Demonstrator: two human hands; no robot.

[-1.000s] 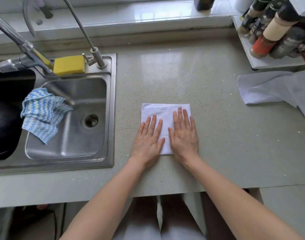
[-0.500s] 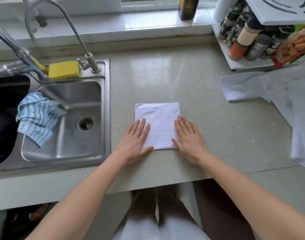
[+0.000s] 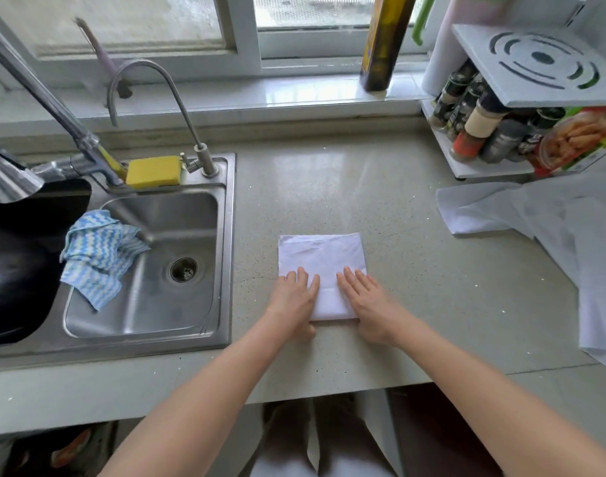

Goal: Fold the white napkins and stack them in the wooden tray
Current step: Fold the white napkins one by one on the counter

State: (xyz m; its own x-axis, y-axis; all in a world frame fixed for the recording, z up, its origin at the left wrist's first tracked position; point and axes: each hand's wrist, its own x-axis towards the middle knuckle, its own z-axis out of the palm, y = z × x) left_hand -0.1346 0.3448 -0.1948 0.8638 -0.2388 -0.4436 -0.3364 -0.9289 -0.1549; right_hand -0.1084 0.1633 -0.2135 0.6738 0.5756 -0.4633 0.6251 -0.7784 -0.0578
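white napkin (image 3: 320,259), long axis front-to-back

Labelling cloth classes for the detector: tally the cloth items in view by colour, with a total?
White: 2, the folded square white napkin under both hands and the loose white cloth heap at the counter's right.
Blue-and-white zigzag: 1, the dishcloth on the sink divider.
Total: 3.
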